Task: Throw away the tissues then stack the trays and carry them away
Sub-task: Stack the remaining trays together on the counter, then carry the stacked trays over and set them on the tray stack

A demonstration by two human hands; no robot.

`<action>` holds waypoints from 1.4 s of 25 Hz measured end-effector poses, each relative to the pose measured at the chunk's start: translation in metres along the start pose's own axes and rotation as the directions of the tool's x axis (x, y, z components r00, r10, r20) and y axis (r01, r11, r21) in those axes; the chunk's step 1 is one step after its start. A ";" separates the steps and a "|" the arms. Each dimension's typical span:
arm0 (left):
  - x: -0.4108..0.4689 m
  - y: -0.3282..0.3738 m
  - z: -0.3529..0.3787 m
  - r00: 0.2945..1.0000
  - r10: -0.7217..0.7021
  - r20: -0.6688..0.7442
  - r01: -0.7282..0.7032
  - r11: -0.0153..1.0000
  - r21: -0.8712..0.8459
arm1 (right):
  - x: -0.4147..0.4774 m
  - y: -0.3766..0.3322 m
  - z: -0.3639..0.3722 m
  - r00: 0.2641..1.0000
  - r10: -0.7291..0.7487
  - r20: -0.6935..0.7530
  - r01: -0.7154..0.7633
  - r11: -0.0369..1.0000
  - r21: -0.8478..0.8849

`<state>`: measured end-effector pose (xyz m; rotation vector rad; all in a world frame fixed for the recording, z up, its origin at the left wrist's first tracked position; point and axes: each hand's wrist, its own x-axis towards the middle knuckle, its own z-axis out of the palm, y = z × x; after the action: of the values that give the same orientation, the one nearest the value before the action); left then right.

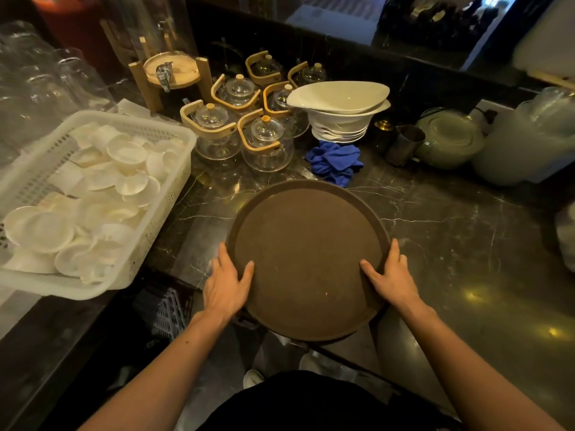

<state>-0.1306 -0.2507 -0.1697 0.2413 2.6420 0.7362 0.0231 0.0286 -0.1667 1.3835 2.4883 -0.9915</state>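
At the counter's left edge sits a white basket [161,194] filled with small white dishes [127,152]. Behind it, toward the back edge, a wooden stand [174,79] holds a dispenser with a tap. To its right is a cluster of glass teapots [267,144] with wooden handles.

The round brown tray [308,244] lies at the counter's [466,244] front edge, its near part overhanging the edge. The left hand [227,284] grips the tray's left rim, thumb on the top surface and fingers wrapped outside the rim. The right hand [392,278] grips the right rim the same way. Whether one tray or a stack is held cannot be told.

Just beyond the tray lies a crumpled blue cloth [334,163], and behind that a stack of white bowls [342,110]. Further right stand a dark metal cup [404,144], a green teapot [448,138] and a translucent jug [522,141] near the right edge.
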 end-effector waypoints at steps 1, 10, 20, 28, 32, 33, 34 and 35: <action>0.002 -0.002 -0.001 1.000 0.010 0.013 -0.010 1.000 -0.007 | -0.001 0.000 0.001 1.000 0.010 0.002 -0.010 1.000 0.021; 0.026 0.002 -0.015 0.998 0.042 0.038 -0.045 0.996 0.076 | 0.011 -0.005 -0.002 0.999 0.020 -0.026 -0.018 0.998 0.063; 0.019 0.015 0.009 0.967 -0.202 -0.157 0.186 0.976 -0.114 | 0.021 0.005 0.001 0.977 -0.118 -0.179 0.151 0.972 0.183; -0.042 0.011 0.005 0.822 -0.376 -0.427 0.269 0.918 -0.290 | 0.031 -0.023 -0.013 0.950 -0.297 -0.095 0.312 0.918 0.244; -0.092 0.000 -0.011 0.728 -0.445 -0.522 0.294 0.890 -0.350 | 0.016 -0.043 -0.012 0.908 -0.418 -0.034 0.413 0.877 0.245; -0.104 -0.004 -0.016 0.702 -0.459 -0.544 0.296 0.884 -0.362 | 0.011 -0.049 -0.011 0.894 -0.448 -0.020 0.438 0.863 0.253; -0.118 -0.009 -0.020 0.671 -0.474 -0.570 0.301 0.877 -0.374 | 0.003 -0.056 -0.009 0.875 -0.484 -0.005 0.469 0.845 0.258; -0.134 -0.014 -0.025 0.633 -0.498 -0.593 0.311 0.865 -0.394 | -0.008 -0.062 -0.006 0.853 -0.521 0.011 0.500 0.825 0.263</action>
<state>-0.0194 -0.3097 -0.1148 -0.8594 3.0157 1.1526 -0.0206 0.0042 -0.1291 0.6860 2.8087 -1.4719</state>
